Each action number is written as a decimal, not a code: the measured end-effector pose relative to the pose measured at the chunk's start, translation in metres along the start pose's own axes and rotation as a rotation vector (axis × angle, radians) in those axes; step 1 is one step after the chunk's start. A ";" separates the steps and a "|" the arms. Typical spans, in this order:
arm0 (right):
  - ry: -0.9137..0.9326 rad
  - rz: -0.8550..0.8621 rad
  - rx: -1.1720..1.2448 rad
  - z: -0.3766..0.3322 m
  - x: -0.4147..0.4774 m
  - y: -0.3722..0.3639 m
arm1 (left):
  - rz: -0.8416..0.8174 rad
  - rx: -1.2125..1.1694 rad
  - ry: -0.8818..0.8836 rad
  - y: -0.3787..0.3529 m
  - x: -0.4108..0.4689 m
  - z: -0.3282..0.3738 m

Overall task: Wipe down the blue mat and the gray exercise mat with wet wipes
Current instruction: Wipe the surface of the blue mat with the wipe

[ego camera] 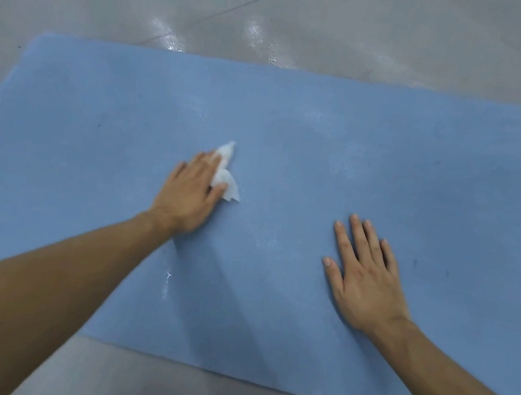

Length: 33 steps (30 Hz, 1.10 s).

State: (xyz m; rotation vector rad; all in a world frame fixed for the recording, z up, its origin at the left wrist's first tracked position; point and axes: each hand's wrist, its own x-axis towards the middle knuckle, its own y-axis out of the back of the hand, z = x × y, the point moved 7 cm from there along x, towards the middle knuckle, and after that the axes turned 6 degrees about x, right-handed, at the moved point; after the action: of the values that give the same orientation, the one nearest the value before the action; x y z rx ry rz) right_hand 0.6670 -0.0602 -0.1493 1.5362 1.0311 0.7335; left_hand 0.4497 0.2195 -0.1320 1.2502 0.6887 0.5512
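Here, left hand (189, 190) presses crumpled white wipe (227, 177) onto flat blue mat (323, 139).

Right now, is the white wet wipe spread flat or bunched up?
Bunched: the white wet wipe shows crumpled folds under the left hand.
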 end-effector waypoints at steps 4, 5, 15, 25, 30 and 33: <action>-0.005 -0.030 -0.007 0.000 0.001 -0.001 | 0.103 -0.020 0.323 0.016 0.004 -0.068; -0.005 -0.031 -0.005 0.000 0.001 -0.001 | 0.117 -0.050 0.366 0.017 0.004 -0.073; -0.006 0.026 -0.015 -0.001 0.001 0.000 | -0.090 -0.049 -0.374 -0.016 -0.009 0.136; -0.012 0.016 -0.015 0.000 0.000 0.000 | -0.049 0.038 -0.035 0.001 0.019 0.043; -0.013 0.006 -0.007 0.000 0.000 0.000 | 0.029 0.030 0.412 0.019 0.012 -0.069; -0.015 0.009 -0.010 0.000 0.000 -0.001 | 0.088 -0.041 0.375 0.021 0.010 -0.060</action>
State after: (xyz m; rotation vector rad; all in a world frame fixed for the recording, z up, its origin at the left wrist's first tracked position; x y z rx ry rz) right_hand 0.6663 -0.0603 -0.1500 1.5362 1.0085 0.7312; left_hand 0.4125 0.2715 -0.1229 1.1533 0.9323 0.8814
